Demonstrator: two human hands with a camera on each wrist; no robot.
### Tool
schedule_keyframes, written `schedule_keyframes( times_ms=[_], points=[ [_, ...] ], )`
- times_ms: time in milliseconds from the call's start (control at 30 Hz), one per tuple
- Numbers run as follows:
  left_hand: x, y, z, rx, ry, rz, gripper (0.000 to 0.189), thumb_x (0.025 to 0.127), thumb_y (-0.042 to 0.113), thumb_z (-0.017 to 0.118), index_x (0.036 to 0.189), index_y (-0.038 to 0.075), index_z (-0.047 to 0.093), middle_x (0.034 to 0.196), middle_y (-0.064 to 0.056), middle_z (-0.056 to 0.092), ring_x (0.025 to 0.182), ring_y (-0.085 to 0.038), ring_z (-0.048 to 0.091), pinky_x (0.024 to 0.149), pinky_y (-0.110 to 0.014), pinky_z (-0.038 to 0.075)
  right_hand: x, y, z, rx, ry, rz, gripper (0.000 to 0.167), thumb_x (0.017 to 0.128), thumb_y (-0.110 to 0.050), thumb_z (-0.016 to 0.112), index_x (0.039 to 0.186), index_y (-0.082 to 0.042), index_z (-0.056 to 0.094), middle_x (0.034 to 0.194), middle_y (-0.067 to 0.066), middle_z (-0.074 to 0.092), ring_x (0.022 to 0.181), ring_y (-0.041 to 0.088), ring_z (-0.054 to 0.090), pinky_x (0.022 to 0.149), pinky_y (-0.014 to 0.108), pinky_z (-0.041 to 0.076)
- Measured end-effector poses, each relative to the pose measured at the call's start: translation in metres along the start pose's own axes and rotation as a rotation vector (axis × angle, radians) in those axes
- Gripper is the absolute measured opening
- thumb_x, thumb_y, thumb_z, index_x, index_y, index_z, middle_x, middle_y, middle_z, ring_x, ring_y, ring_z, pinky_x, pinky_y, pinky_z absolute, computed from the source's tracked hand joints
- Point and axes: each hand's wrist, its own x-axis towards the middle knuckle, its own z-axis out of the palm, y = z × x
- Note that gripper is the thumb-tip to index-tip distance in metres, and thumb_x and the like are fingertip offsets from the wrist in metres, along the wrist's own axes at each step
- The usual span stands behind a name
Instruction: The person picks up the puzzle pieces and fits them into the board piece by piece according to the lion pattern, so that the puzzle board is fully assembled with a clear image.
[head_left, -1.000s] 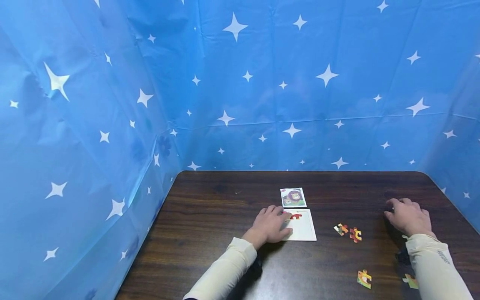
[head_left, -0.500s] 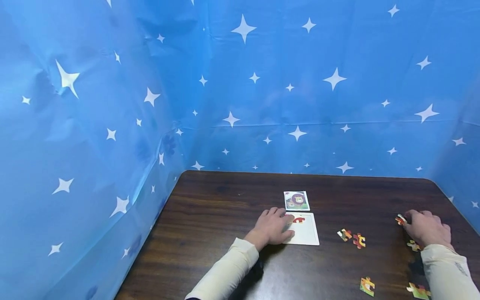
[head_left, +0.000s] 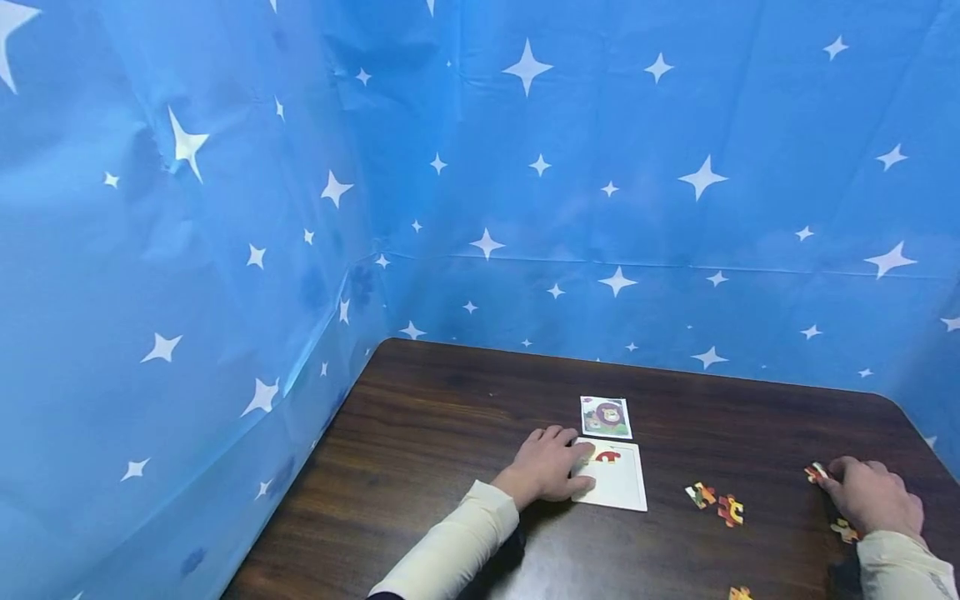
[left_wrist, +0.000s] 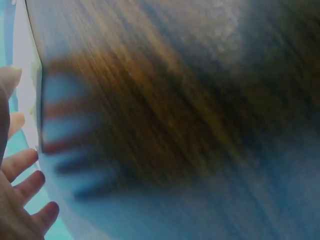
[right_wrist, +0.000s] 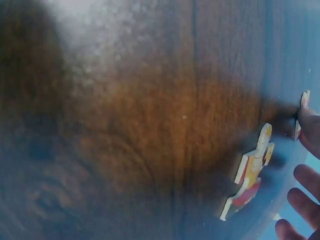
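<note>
A white puzzle board (head_left: pixel 615 487) with a raised rim lies on the table, and a red and orange puzzle piece (head_left: pixel 606 457) sits near its upper edge. My left hand (head_left: pixel 546 467) rests on the board's left part, fingers spread and fairly straight, hiding that side. On the far right, my right hand (head_left: pixel 877 500) pinches a small red and white puzzle piece (head_left: pixel 814 473) between thumb and finger. Just below that hand, a yellow puzzle piece (head_left: pixel 844 531) lies on the table; the right wrist view shows this jigsaw piece (right_wrist: pixel 252 167) beside the fingers.
Behind the board lies a square picture card (head_left: pixel 606 417) with a lion. Two puzzle pieces, one green and orange (head_left: pixel 701 495) and one red and yellow (head_left: pixel 731 510), lie between board and right hand. Another yellow piece (head_left: pixel 739 593) is cut off below. A starry blue curtain (head_left: pixel 480 192) surrounds the table.
My right hand, earlier lowered at the far right, has picked up the red and white puzzle piece, uncovering the yellow piece below. The left hand stays on the board. The head view has shifted.
</note>
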Motion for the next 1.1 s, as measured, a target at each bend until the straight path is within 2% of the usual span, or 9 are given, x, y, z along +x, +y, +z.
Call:
schedule_keyframes(
  times_ms=[233, 500, 667, 800, 900, 1100],
  points=[
    [0.005, 0.005, 0.001, 0.043, 0.023, 0.037, 0.057, 0.100, 0.063, 0.048, 0.151, 0.037, 0.045, 0.154, 0.005, 0.048, 0.143, -0.018, 0.043, 0.116, -0.040, 0.038, 0.000, 0.005, 0.001, 0.035, 0.049, -0.011, 0.030, 0.095, -0.017, 0.069, 0.109, 0.010, 0.064, 0.106, 0.031, 0.055, 0.104, 0.049, 0.054, 0.084, 0.060, 0.047],
    [0.004, 0.006, 0.002, 0.064, 0.004, 0.072, 0.055, 0.101, 0.061, 0.046, 0.152, 0.040, 0.044, 0.154, 0.006, 0.047, 0.142, -0.016, 0.042, 0.115, -0.039, 0.037, -0.002, 0.005, 0.003, 0.044, 0.028, -0.038, 0.028, 0.096, -0.017, 0.066, 0.107, 0.010, 0.065, 0.107, 0.031, 0.053, 0.106, 0.050, 0.053, 0.085, 0.061, 0.046],
    [0.005, 0.011, 0.003, 0.090, 0.006, 0.092, 0.056, 0.101, 0.061, 0.045, 0.153, 0.040, 0.042, 0.157, 0.007, 0.044, 0.144, -0.016, 0.041, 0.116, -0.038, 0.036, -0.001, 0.004, 0.000, 0.095, 0.055, -0.147, 0.030, 0.094, -0.017, 0.067, 0.106, 0.010, 0.065, 0.104, 0.032, 0.055, 0.098, 0.051, 0.054, 0.076, 0.060, 0.046],
    [0.006, 0.017, -0.001, 0.108, 0.008, 0.117, 0.056, 0.101, 0.062, 0.044, 0.152, 0.038, 0.043, 0.157, 0.006, 0.043, 0.145, -0.016, 0.041, 0.116, -0.038, 0.036, -0.002, -0.002, -0.001, 0.127, 0.091, -0.194, 0.030, 0.093, -0.016, 0.068, 0.105, 0.011, 0.065, 0.102, 0.033, 0.055, 0.093, 0.049, 0.055, 0.071, 0.057, 0.047],
    [0.005, 0.020, -0.002, 0.103, -0.009, 0.121, 0.057, 0.102, 0.062, 0.044, 0.153, 0.037, 0.043, 0.158, 0.006, 0.043, 0.144, -0.016, 0.042, 0.115, -0.038, 0.038, -0.005, -0.012, 0.000, 0.143, 0.109, -0.210, 0.029, 0.093, -0.014, 0.068, 0.105, 0.012, 0.064, 0.104, 0.033, 0.053, 0.091, 0.047, 0.056, 0.070, 0.056, 0.047],
    [0.003, 0.020, 0.000, 0.119, -0.024, 0.081, 0.058, 0.102, 0.062, 0.043, 0.154, 0.037, 0.041, 0.156, 0.007, 0.045, 0.141, -0.015, 0.045, 0.111, -0.039, 0.042, -0.011, -0.041, 0.004, 0.176, 0.142, -0.331, 0.026, 0.093, -0.014, 0.069, 0.103, 0.009, 0.065, 0.110, 0.034, 0.055, 0.093, 0.047, 0.056, 0.074, 0.059, 0.048]
  ],
)
